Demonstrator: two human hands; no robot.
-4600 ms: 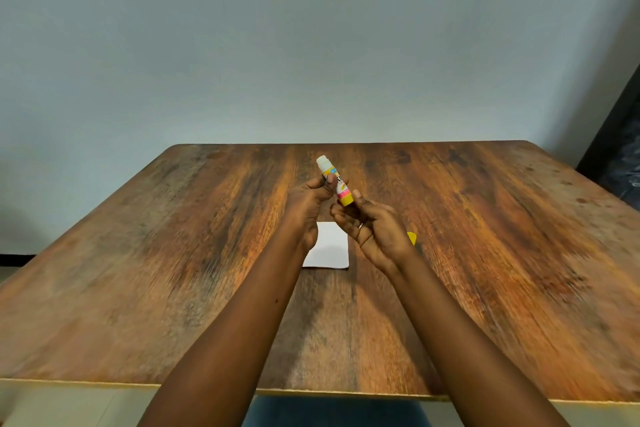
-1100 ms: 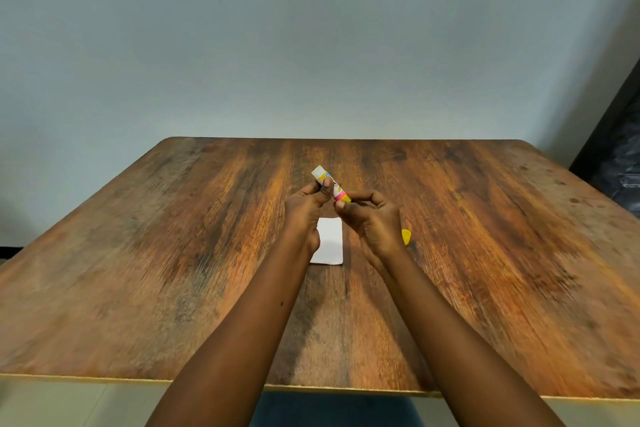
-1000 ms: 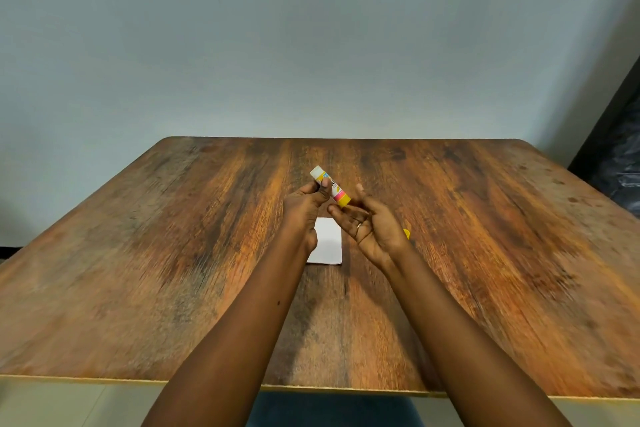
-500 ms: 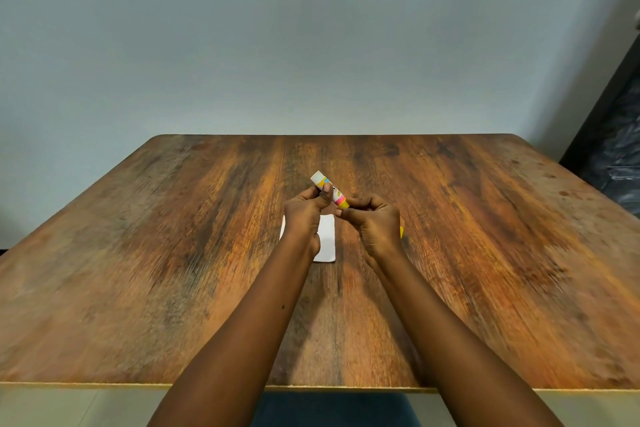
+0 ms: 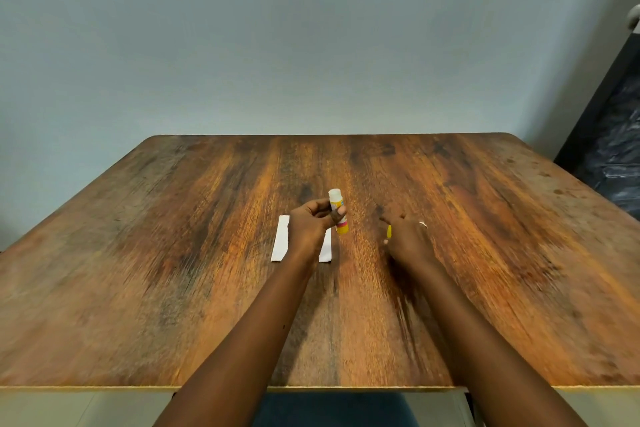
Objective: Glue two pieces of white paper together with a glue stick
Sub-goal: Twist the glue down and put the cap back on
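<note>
- Tabletop of worn, orange-brown wood grain fills the lower half of the view; its pale front edge is seen near the bottom.
- A plain grey-blue wall is seen behind the table, filling the upper half.
- At the right edge a black, glossy object is cut off by the frame; what it is cannot be made out.
- Below the front edge, between two bare forearms, a dark blue surface is partly seen.
- A glue stick is gripped near the middle of the table by the left hand, with fingers and thumb curled round its barrel. It is held roughly upright above the wood, white end up and yellow end down.
- White paper lies flat on the table directly under the left hand. Only a strip on each side of the hand and wrist is shown, so whether one sheet or two lie there cannot be told.
- The right hand is lowered to the table, to the right of the glue stick and apart from it, and is blurred. A ring is worn on one finger.
- A small yellow cap is glimpsed at the left side of the right hand, mostly hidden. Whether it is pinched by the fingers or only lies beside them cannot be told.
</note>
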